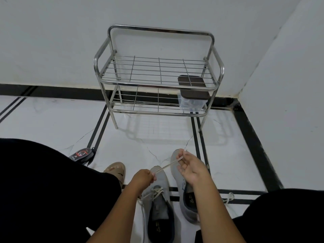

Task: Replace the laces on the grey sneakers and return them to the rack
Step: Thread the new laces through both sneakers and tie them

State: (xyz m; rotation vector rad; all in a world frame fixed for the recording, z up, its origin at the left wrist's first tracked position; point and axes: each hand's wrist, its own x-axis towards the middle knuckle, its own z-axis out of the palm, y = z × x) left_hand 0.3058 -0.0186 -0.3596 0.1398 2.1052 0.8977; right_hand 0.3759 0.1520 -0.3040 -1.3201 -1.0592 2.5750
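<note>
Lacing step: my left hand [142, 178] and right hand [188, 165] both pinch the lace [164, 167], taut above the grey sneakers [158, 195] at 6 o'clock; rack [157, 72] at 12. I should keep it flat and untwisted.

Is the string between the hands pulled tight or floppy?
Tight. The lace runs straight from the left hand to the right hand, with no sag; both pinch it.
</note>
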